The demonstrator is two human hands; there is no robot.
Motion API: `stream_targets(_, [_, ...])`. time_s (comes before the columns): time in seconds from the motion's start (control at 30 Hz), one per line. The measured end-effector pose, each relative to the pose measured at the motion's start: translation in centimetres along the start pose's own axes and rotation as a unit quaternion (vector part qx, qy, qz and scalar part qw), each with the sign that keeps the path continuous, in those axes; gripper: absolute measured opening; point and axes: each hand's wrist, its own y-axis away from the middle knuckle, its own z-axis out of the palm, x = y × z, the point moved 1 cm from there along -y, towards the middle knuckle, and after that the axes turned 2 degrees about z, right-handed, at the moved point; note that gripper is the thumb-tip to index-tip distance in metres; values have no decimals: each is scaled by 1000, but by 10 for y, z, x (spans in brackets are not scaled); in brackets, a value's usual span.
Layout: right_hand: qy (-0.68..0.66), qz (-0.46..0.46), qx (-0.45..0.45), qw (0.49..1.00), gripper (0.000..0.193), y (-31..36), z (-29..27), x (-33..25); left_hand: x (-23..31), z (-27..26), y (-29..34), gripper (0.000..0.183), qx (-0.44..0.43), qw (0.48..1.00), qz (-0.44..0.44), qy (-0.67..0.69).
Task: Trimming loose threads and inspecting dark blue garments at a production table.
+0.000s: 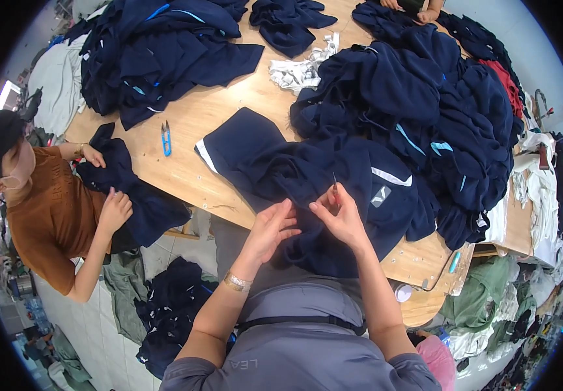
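A navy garment (262, 146) with white trim and a small grey patch lies across the table's near edge and my lap. My left hand (270, 231) is at its bunched middle, fingers bent and apart, with no fold of cloth visibly gripped between them. Beside it, my right hand (341, 220) is closed around small thread snips (335, 184); their thin metal tip points away from me, and most of the handle is hidden in the fingers. Both hands are above the cloth, a short gap between them.
Blue-handled thread snips (166, 139) lie on the wooden table (190, 169). Navy garment heaps (398, 91) rise at right and far left, with white scraps (301, 68) between. At left a co-worker (53, 215) handles navy cloth; another person's hands (428, 14) show far right.
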Motion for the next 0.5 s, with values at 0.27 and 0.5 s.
stream_targets(0.27, [-322, -19, 84, 943, 30, -22, 4, -29, 19, 16, 2, 40, 36, 944, 260, -198])
stream_targets(0.5, [-321, -41, 103, 941, 22, -10, 27, -32, 16, 5, 2, 41, -14, 999, 13, -43])
